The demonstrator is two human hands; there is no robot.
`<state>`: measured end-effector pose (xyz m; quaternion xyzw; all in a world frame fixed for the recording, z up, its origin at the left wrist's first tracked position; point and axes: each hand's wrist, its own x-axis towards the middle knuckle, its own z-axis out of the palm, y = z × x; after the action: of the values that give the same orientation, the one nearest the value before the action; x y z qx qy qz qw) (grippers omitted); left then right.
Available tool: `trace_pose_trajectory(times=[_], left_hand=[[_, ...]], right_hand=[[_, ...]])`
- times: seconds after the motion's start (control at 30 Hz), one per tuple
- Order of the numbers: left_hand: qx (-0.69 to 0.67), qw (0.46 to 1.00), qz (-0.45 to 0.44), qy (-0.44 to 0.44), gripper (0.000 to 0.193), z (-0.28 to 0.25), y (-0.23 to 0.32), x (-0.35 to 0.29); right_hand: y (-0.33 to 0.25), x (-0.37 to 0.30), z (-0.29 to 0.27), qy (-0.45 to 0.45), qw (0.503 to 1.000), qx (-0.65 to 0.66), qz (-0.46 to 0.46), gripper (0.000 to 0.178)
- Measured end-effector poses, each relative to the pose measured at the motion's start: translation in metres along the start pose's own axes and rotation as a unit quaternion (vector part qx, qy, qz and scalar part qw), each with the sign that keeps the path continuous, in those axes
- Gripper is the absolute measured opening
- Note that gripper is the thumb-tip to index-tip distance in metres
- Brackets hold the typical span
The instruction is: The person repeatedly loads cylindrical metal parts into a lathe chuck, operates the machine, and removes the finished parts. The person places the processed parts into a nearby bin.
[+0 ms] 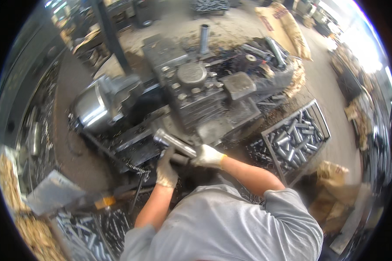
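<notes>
Both my hands wear white work gloves and meet in front of the lathe. A shiny metal cylinder (174,142) lies slantwise between them. My right hand (208,156) is closed around its right end. Under that cylinder, a second, duller metal cylinder (179,158) shows, with my left hand (166,170) closed against its left end. The left fingers are partly hidden, and whether they also touch the shiny cylinder is unclear. Beyond my hands stands the lathe, with a bright round chuck (91,108) at left and a bolted tool post (191,75) in the middle.
At right stands a metal-framed crate (276,152) of short cylinders. Metal rods (85,235) fill a bin at lower left. An upright tube (204,38) stands on the lathe's far side. Brown sacking (331,187) lies at right, and a dark post (111,37) rises behind the chuck.
</notes>
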<state>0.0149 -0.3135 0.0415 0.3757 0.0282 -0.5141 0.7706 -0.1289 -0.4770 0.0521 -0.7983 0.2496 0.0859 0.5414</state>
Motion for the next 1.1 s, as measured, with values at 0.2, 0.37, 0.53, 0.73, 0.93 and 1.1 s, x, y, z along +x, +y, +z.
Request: trace_pose_trajectory(times=[0.2, 0.37, 0.53, 0.73, 0.93, 1.1], left_hand=[[-0.089, 0.995, -0.017, 0.042, 0.047, -0.015, 0.002, 0.001], [0.018, 0.996, -0.022, 0.088, 0.047, -0.018, 0.004, 0.009], [0.043, 0.990, 0.017, 0.130, 0.040, 0.006, 0.000, -0.001], [0.042, 0.955, 0.152, 0.251, 0.045, 0.040, -0.017, -0.041], [0.015, 0.942, 0.183, 0.281, 0.054, 0.054, -0.032, -0.072], [-0.020, 0.955, 0.203, 0.217, 0.063, 0.042, -0.012, -0.075]], right_hand=[[0.128, -0.159, -0.109, 0.053, 0.998, -0.022, -0.028, 0.066], [0.207, -0.294, -0.195, 0.045, 0.852, -0.338, 0.398, 0.060], [0.155, -0.148, -0.319, 0.481, 0.858, -0.092, 0.159, 0.063], [0.097, 0.067, -0.502, 0.466, 0.819, -0.290, 0.167, 0.064], [0.129, 0.117, -0.537, 0.462, 0.797, -0.311, 0.234, 0.054], [0.064, 0.072, -0.557, 0.534, 0.824, -0.151, 0.112, 0.060]])
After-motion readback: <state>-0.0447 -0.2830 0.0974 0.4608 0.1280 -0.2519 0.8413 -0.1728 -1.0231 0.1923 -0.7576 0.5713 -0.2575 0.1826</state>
